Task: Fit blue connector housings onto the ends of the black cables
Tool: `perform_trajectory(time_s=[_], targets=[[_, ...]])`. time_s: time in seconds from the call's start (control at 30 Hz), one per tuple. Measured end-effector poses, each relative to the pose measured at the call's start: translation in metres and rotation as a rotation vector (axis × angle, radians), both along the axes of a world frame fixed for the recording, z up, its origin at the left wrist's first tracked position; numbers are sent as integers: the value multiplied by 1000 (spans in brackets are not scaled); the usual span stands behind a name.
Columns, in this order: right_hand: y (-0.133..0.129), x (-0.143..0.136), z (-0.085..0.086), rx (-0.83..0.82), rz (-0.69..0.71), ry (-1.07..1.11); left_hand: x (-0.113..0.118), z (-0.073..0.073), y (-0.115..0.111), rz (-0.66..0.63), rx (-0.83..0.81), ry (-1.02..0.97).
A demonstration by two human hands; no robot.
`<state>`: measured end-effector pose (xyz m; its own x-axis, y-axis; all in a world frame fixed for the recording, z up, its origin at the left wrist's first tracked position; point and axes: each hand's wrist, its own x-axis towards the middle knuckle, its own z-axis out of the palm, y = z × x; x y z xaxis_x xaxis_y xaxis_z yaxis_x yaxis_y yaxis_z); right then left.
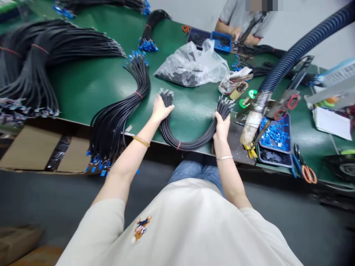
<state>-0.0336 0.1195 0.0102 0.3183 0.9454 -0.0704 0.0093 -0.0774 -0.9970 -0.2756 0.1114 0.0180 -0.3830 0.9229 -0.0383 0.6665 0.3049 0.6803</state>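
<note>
A bundle of black cables (190, 144) bends in a U at the front edge of the green table, tied with a red band at its bottom. My left hand (161, 109) grips it near its left end, thumb stretched across. Round the right end is my right hand (222, 125), its fingers wrapped about the cables. Pale stripped tips stick up beyond both hands. Left of my left hand lies another black cable bundle (116, 111) with blue connectors, its lower end hanging over the edge.
Large cable bundles (66, 44) cover the left of the green table (80, 83). Behind the hands lies a clear plastic bag (191, 66). A ribbed hose (291, 50) arches over the right, near a tray of blue parts (274, 135) and scissors (308, 173). Another person (235, 31) works opposite.
</note>
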Motion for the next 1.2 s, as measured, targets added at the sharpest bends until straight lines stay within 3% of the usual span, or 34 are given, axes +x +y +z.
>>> perform_trajectory(time_s=[0.1,0.2,0.33,0.47,0.53,0.63,0.7,0.8,1.03,1.2], targets=[[-12,4,-12,-16,-25,-144,-10,-16,14,42,-34,-35],[-54,17,-20,-20,99,-340,-20,-25,14,54,14,-117],[-107,39,-24,-25,264,-532,-30,-27,5,114,57,-161],[-132,49,-19,33,364,-571,-34,-24,-17,102,38,-130],[-139,49,-12,98,379,-590,-36,-24,-38,101,84,-82],[-146,49,0,192,402,-597,-42,-25,-80,40,289,236],[-150,49,6,220,458,-559,-53,-23,-105,88,256,376],[-153,48,9,187,598,-469,-77,-20,-129,176,150,423],[-155,46,8,161,878,-401,-139,-15,-126,282,109,377],[-159,58,12,254,998,-384,-146,-13,-122,289,80,418]])
